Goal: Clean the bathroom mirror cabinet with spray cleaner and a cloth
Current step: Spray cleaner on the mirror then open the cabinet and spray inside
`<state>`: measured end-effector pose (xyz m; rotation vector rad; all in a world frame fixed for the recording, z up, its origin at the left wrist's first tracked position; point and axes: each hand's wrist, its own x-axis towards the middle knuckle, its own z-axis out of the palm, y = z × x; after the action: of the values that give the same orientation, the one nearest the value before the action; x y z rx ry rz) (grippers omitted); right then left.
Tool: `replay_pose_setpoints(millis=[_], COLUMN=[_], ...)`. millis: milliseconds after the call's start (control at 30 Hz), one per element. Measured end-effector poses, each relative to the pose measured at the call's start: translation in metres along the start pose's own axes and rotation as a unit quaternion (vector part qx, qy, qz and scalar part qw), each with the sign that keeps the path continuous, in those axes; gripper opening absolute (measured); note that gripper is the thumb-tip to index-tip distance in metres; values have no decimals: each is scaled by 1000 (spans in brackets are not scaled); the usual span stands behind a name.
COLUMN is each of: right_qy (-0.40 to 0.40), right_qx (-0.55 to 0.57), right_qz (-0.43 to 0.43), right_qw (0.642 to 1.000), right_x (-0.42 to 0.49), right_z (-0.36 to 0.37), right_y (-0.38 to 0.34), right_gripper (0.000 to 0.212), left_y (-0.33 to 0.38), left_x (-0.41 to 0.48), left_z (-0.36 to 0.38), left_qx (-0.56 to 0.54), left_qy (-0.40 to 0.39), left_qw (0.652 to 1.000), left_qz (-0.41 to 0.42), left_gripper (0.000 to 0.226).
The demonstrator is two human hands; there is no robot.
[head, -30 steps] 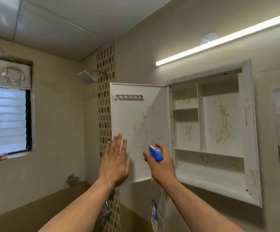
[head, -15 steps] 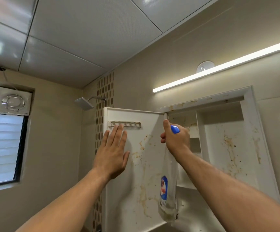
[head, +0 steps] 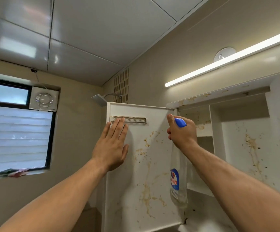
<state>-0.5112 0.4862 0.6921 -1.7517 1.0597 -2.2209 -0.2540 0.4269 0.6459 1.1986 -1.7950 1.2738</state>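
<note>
Hold the cabinet door (head: 144,173) steady and squirt the brown stains from the top down, in short pulls, so drips do not run off. Point the blue nozzle (head: 180,122) at the door, not the wall. Left hand (head: 112,144) flat with straight fingers, likely pressing the door's inner side, tips at the little rack (head: 132,119). Right hand (head: 182,133) raised high by the hinge corner, wrapped round the top of the spray bottle (head: 177,181), bottle hanging down. Hands apart. No cloth in sight. Open cabinet (head: 236,139) to the right, stained too.
</note>
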Motion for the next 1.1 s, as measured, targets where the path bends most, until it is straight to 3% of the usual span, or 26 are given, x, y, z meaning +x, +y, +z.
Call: replay_pose_setpoints(millis=[233, 467, 733, 800, 967, 1100], right_qy=[-108, -139, -207, -181, 41, 49], right_qx=[91, 99, 16, -6, -11, -6], right_qz=[-35, -53, 1, 23, 70, 94], right_qw=[989, 984, 978, 983, 997, 994], right_x=[-18, -38, -65, -67, -56, -66], right_z=[35, 48, 21, 7, -41, -56], right_y=[-41, -47, -11, 3, 32, 50], right_gripper=[19, 22, 11, 13, 5, 12], left_y=[-8, -11, 4, 9, 20, 22], left_x=[-3, -1, -7, -10, -24, -38], left_z=[-5, -5, -12, -12, -8, -3], left_qx=[7, 11, -15, -19, -28, -30], left_qy=[9, 9, 28, 23, 8, -4], left_qw=[1000, 1000, 999, 999, 999, 999], left_qz=[-25, -19, 10, 20, 28, 24], left_gripper=[77, 76, 67, 66, 67, 70])
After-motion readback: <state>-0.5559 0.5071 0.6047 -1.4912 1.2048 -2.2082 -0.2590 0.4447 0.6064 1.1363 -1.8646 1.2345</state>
